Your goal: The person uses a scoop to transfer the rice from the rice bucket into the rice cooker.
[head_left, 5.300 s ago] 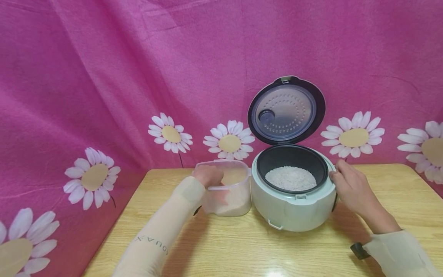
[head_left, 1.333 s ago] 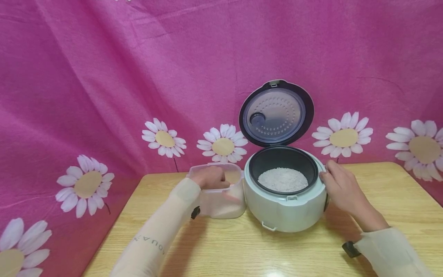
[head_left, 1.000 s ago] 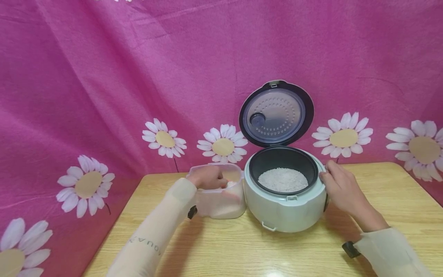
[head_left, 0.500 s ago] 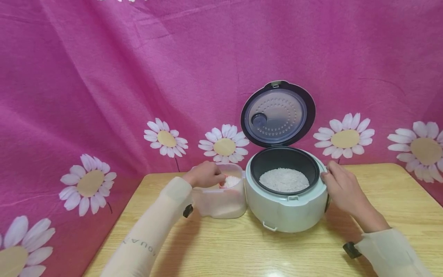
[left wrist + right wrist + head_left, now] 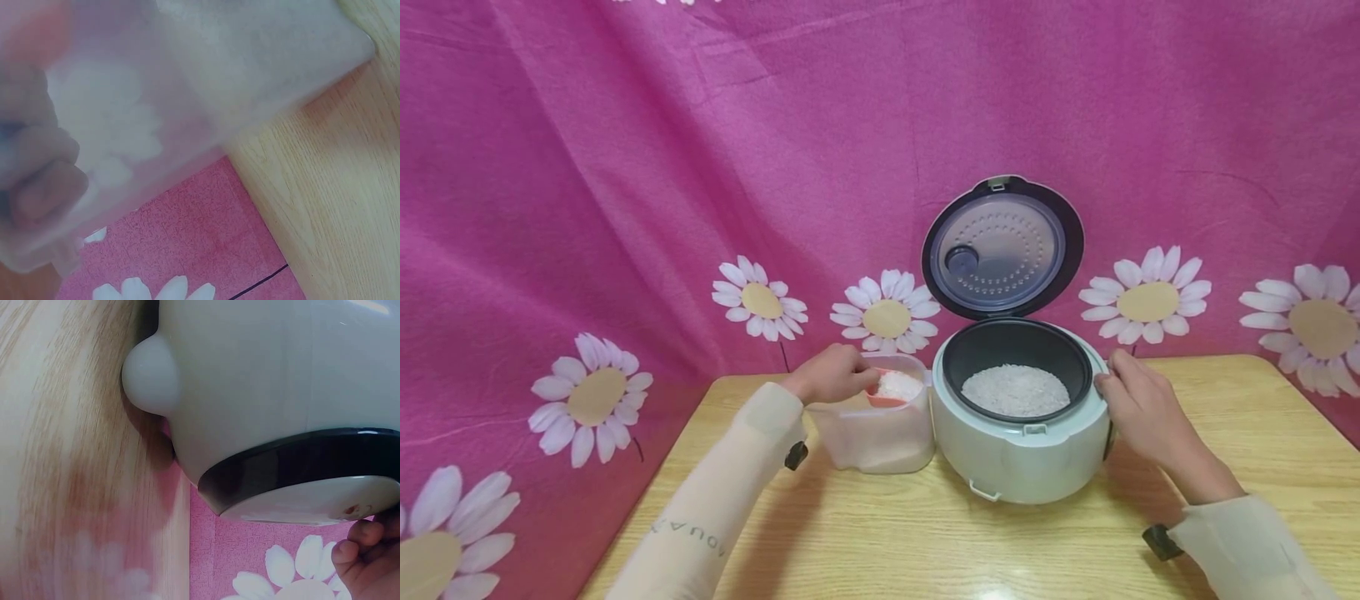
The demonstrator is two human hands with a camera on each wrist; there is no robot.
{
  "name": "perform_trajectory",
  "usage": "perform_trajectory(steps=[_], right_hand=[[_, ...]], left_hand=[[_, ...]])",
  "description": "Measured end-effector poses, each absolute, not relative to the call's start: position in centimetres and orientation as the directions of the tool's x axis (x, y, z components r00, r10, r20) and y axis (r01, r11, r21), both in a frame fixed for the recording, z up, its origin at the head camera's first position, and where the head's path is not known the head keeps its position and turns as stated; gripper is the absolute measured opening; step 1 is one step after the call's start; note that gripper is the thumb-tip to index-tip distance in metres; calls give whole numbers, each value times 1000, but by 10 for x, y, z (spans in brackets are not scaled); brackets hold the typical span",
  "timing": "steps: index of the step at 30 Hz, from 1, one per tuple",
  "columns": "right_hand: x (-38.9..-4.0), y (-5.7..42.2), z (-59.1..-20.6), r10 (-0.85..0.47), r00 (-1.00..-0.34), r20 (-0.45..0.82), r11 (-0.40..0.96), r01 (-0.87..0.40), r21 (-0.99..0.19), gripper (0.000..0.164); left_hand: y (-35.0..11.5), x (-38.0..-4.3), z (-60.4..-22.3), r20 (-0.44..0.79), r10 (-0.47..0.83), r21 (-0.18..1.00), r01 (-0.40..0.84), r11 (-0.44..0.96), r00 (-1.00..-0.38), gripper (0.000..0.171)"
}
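My left hand (image 5: 833, 373) grips a red scoop (image 5: 887, 401) heaped with white rice, at the mouth of a translucent plastic container (image 5: 880, 442). The container holds more rice, seen pale through its wall. In the left wrist view my curled fingers (image 5: 53, 187) show beside the container wall (image 5: 262, 56). On the right stands a pale green rice cooker (image 5: 1026, 467), lid raised, with rice in its black inner pot (image 5: 970, 346). My right hand (image 5: 1150, 408) holds the cooker's right side, thumb at the rim; in the right wrist view its fingertips (image 5: 353, 544) curl by the cooker body (image 5: 262, 381).
Cooker and container stand side by side on a wooden table (image 5: 880, 533). The open lid (image 5: 1037, 225) leans back before a pink cloth (image 5: 775, 125) with daisies, which hangs behind the table and on the left.
My left hand has risen from inside the container and shifted slightly left, bringing the rice-filled scoop into sight at the rim. The right hand stays on the cooker.
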State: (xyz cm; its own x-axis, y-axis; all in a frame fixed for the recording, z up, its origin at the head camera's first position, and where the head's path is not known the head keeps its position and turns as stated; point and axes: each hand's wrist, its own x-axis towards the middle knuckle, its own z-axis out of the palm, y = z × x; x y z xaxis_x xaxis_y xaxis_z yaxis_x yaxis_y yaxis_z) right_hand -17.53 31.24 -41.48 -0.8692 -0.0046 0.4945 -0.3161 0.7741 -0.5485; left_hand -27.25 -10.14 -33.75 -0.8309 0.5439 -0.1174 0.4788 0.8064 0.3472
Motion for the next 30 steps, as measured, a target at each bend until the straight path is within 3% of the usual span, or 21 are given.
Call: perform_trajectory(steps=[8, 30], right_hand=[[-176, 311, -413, -2, -866, 500, 773, -319, -549, 16], [-175, 311, -414, -4, -862, 506, 774, -323, -544, 16]], left_hand=[[-105, -273, -332, -47, 556, 342, 510, 789, -830, 32], [-118, -271, -325, -53, 506, 431, 437, 790, -861, 43]])
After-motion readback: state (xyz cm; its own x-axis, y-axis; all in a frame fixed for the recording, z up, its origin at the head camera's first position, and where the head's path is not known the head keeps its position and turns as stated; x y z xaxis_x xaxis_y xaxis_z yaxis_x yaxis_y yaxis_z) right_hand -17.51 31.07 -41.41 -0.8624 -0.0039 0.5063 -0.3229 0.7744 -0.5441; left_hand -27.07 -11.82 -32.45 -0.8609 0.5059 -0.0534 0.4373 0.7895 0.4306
